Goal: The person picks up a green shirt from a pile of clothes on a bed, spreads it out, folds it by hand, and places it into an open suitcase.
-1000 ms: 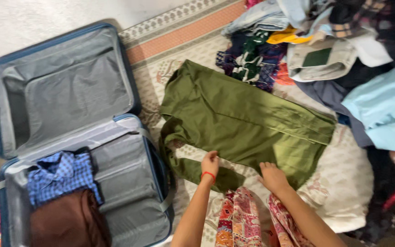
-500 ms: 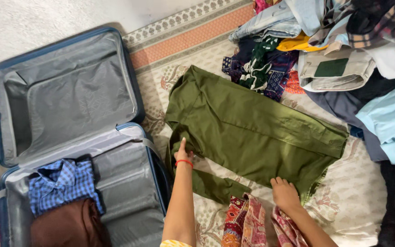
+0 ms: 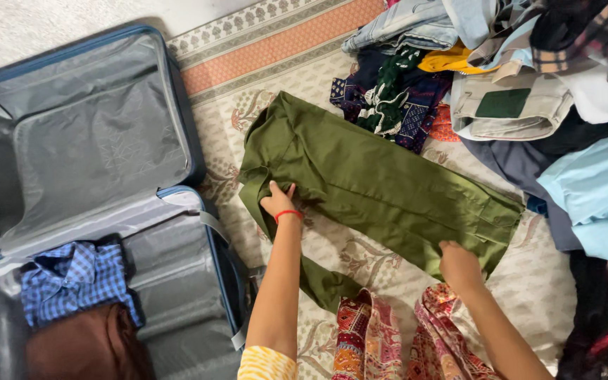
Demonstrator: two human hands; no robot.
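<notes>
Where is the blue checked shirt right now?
In the head view, the blue checked shirt lies low on the left, inside the open suitcase, just above a brown garment and well left of the left hand.

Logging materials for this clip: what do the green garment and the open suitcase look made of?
The green garment looks like matte woven cloth, perhaps cotton: it folds softly and creases under both hands. The suitcase seems a hard blue shell, likely plastic, judging by its rigid rim; its lining is a grey, slightly shiny fabric that wrinkles.
</notes>
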